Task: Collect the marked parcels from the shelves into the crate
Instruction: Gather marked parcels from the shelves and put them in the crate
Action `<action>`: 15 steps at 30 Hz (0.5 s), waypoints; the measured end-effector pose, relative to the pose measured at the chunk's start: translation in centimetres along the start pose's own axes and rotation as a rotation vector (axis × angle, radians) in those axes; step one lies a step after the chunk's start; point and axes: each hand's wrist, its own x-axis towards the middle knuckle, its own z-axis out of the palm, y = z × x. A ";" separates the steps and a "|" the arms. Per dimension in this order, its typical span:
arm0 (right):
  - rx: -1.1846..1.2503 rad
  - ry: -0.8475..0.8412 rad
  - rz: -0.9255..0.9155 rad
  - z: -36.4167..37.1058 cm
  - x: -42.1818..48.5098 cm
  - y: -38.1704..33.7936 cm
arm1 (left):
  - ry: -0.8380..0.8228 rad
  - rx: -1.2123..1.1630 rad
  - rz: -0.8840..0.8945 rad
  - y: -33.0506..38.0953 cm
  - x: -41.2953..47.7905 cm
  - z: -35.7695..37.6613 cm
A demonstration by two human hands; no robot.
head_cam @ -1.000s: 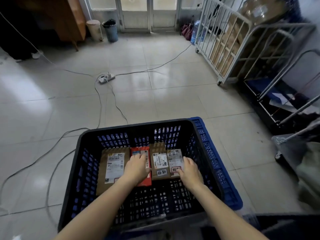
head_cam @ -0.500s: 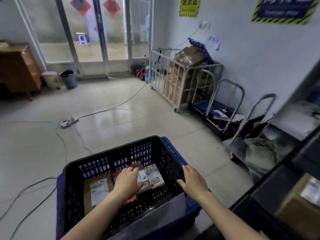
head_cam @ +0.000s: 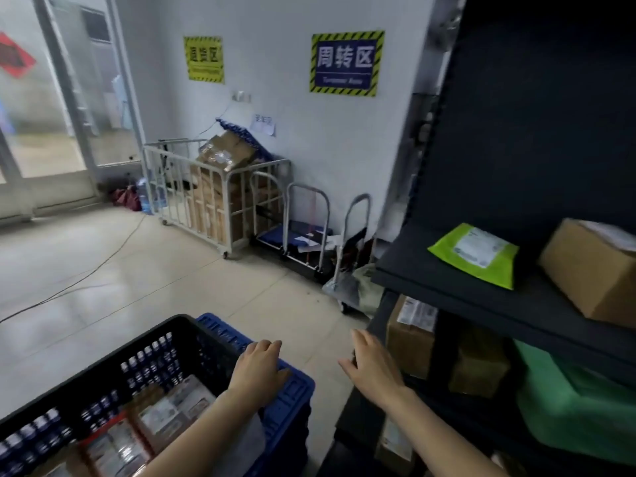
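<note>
Dark shelves [head_cam: 481,280] on the right hold a green parcel [head_cam: 475,254], the crate [head_cam: 165,352] holds labelled parcels [head_cam: 172,411], left hand [head_cam: 260,371] flat, empty on its rim, right hand [head_cam: 373,368] spread, empty, by the shelves.

1. Crate [head_cam: 103,366]: lower-left portion cut off by the frame edge.
2. Parcels [head_cam: 172,413] inside the crate: labels blurred (text unreadable), partly hidden behind the left forearm [head_cam: 206,428].
3. Cardboard box [head_cam: 592,270] right of the crate: cut off at the right edge.

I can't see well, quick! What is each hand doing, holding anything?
Left hand: open, resting on the blue crate rim, holding nothing.
Right hand: open, empty, beside the dark shelf.
</note>
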 end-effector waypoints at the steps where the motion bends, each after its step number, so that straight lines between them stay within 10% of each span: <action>1: 0.000 0.015 0.030 -0.9 -0.8 1.2 | -0.005 0.001 0.024 1.5 0.2 0.1; 15: -0.044 0.182 0.398 -11.4 -20.8 20.6 | -0.059 -0.014 0.416 27.7 -5.1 4.2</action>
